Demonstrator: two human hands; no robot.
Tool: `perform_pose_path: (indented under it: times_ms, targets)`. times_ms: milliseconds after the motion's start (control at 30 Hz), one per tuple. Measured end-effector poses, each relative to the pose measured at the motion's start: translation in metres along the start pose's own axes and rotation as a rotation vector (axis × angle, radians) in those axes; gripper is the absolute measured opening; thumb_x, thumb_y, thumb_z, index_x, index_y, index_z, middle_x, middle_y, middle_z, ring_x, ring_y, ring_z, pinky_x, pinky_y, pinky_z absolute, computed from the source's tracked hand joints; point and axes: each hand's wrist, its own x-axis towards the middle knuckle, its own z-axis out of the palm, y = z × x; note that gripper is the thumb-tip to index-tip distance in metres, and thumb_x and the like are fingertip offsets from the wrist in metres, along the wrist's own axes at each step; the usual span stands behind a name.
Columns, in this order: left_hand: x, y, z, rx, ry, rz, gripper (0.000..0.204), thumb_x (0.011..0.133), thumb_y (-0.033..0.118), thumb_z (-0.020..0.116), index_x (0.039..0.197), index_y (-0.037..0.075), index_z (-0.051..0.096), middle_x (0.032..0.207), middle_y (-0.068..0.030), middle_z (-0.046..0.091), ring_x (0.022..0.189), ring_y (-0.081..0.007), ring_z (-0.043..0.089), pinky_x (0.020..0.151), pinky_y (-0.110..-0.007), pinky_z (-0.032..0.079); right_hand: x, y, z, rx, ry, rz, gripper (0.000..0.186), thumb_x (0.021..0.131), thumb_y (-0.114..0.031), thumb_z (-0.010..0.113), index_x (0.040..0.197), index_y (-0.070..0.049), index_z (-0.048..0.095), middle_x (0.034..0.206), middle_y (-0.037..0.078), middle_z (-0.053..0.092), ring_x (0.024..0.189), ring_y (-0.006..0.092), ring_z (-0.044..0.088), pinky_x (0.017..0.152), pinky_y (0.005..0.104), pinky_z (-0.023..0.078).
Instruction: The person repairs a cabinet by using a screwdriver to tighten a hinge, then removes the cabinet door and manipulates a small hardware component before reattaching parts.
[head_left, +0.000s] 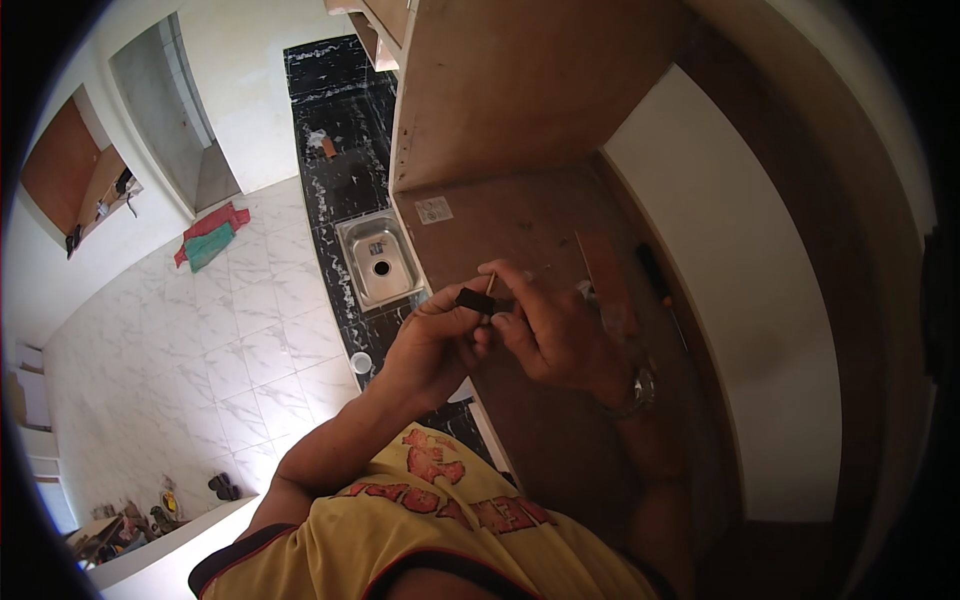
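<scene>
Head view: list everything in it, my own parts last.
small block: 1, black, picture centre
thin stick: 1, light brown, at the block
screwdriver-like tool: 1, black and orange, right of centre
flat strip: 1, reddish brown, beside that tool
label: 1, white, on the brown panel
countertop: 1, black with white veins, left of centre
sink: 1, silver, in the countertop
cup: 1, white, below the sink
tiled floor: 1, white, left
cloths: 2, red and green, on the floor
shoes: about 2, dark, lower left
clutter: several, mixed colours, indistinct, lower left
shirt: 1, yellow, lower centre
wristwatch: 1, silvery, lower right of centre
left hand: 1, bare, gripping the block
right hand: 1, bare, at the stick
</scene>
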Motion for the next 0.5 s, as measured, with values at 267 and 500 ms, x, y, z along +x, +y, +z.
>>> perform_pose_path:
  times_ms: [267, 500]
  targets:
    - [0.004, -0.008, -0.016, -0.053, 0.005, 0.014, 0.035, 0.101, 0.008, 0.061, 0.135, 0.005, 0.059, 0.112, -0.006, 0.066, 0.088, -0.0108, 0.067, 0.081, -0.024, 0.057, 0.004, 0.002, -0.006, -0.103, 0.03, 0.014, 0.048, 0.1, -0.015, 0.059, 0.143, 0.001, 0.046, 0.109, 0.022, 0.072, 0.085, 0.0414, 0.073, 0.075, 0.0475, 0.059]
    - [0.003, -0.007, 0.002, 0.002, 0.071, 0.055, 0.013, 0.101, 0.008, 0.064, 0.112, 0.006, 0.07, 0.104, -0.0007, 0.069, 0.086, -0.0107, 0.067, 0.08, -0.025, 0.056, -0.003, 0.009, 0.002, 0.049, -0.038, 0.076, 0.045, 0.1, -0.011, 0.057, 0.143, -0.001, 0.05, 0.12, 0.02, 0.069, 0.082, 0.0256, 0.072, 0.075, 0.0371, 0.056]
